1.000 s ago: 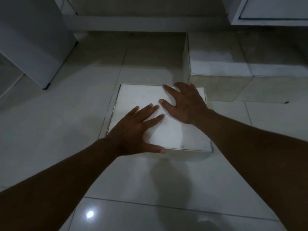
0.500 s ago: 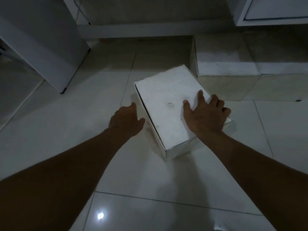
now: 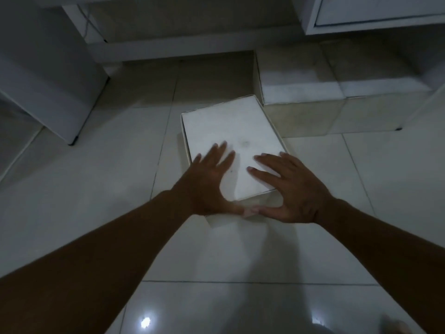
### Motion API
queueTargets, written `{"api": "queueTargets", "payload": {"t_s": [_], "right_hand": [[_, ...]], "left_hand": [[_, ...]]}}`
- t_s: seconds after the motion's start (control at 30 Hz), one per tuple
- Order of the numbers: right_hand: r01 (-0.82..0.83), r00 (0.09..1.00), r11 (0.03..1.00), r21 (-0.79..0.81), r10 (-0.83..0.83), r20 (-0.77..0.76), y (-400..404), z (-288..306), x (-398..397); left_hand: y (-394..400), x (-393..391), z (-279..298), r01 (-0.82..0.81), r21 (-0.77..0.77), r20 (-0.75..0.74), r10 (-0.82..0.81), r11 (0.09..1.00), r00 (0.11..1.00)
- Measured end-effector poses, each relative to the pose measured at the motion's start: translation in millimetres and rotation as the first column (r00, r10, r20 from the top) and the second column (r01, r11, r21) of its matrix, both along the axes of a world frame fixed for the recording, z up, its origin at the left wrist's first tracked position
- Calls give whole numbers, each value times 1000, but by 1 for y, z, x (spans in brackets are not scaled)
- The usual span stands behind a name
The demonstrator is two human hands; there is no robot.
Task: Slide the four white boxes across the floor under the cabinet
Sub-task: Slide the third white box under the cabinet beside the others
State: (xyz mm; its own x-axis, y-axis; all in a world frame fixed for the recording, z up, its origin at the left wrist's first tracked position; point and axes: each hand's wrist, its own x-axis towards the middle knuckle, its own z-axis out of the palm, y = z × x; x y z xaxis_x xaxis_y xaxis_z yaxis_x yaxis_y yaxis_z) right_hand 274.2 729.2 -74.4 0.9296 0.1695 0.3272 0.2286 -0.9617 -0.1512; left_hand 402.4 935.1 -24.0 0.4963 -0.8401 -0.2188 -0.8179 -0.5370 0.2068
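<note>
The pale tiled floor [image 3: 72,213] filled most of the view, dim and glossy. A white cabinet [image 3: 375,13] hung at the upper right, with a low plinth [image 3: 168,48] running along the back and a grey panel [image 3: 48,92] standing at the left. Two white boxes [image 3: 337,92] sat side by side beneath the cabinet, pushed back. The near white box [image 3: 228,136] lay on the floor, skewed, its far corner just beside the left one of that pair, which blocked its path. The left hand [image 3: 207,184] and right hand [image 3: 293,189] lay flat on its near end, each grip open, fingers spread, thumbs meeting at the front edge.
</note>
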Motion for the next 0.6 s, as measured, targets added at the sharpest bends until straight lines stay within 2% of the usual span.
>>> {"api": "queueTargets", "payload": {"t_s": [0.07,0.2,0.27,0.4,0.5,0.6], "right_hand": [[28,999,999,23,-27,-26,-8,-3,-1],[34,999,999,38,-34,9,-8,-4,6],[40,998,997,68,-43,39,-6,-5,13],[132,989,985,110,-139,59,-2,-3,33],[232,970,967,106,-238,51,-8,-2,52],[301,951,950,85,-306,52,-19,-7,69]], "left_hand": [[-1,2,-9,93,103,13,-95,990,995],[1,16,-17,120,36,60,-122,992,991],[1,28,-15,113,63,72,-117,992,990],[-8,44,-7,-23,137,73,13,990,997],[-19,45,-8,-195,63,55,192,979,980],[-38,52,-20,-293,23,43,292,956,956]]}}
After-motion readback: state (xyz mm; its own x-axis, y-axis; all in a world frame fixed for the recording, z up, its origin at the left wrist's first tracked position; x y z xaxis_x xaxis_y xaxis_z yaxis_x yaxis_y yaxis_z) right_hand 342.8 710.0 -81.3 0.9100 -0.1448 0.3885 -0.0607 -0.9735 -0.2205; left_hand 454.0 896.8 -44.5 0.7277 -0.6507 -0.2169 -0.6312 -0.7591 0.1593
